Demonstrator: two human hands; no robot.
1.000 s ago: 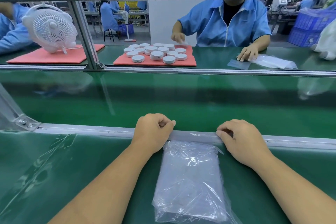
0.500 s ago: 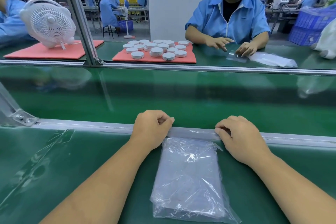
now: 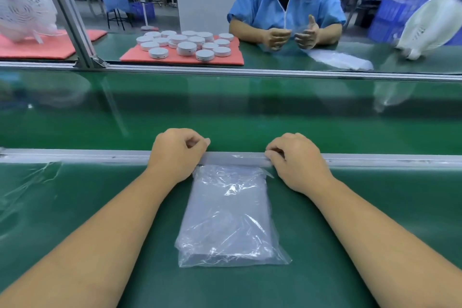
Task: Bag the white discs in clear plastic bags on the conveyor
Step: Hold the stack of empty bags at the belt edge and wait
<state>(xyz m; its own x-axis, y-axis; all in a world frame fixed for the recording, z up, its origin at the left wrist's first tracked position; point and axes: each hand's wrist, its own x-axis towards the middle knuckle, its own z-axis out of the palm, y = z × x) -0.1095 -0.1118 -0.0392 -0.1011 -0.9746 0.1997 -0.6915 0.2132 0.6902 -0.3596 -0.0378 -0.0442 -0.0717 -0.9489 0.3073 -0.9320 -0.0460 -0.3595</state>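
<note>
- Resting on the grey metal rail (image 3: pixel 235 157) at the far edge of the near green work surface (image 3: pixel 75 207), the left hand (image 3: pixel 176 154) has its fingers curled into a loose fist, thumb against forefinger; it appears to hold nothing, though a scrap of film pinched there cannot be ruled out.
- Across the pack, the right hand (image 3: pixel 297 162) sits on the same rail with fingers curled under, fingertips touching the rail near a wrinkle of clear film; whether it pinches that film I cannot tell.
- Between the two wrists lies the flat pack of clear plastic bags (image 3: pixel 228 215), its top end touching the rail and its bottom end toward the near edge, seemingly unopened.
- Beyond the rail runs the green conveyor belt (image 3: pixel 225 112), with no bagged disc on the stretch in view.
- At the far edge, on a red foam mat (image 3: pixel 182 59), stands the batch of round white plastic discs (image 3: pixel 186 44), all bare, well apart from the near hands.
- Opposite, a person in a blue work shirt (image 3: pixel 287 5) holds both hands up together over loose clear bags (image 3: pixel 340 59); what they hold is unclear.
- Judging by this, bagging has barely begun on the near side: no disc is within reach and no bag has been drawn.
</note>
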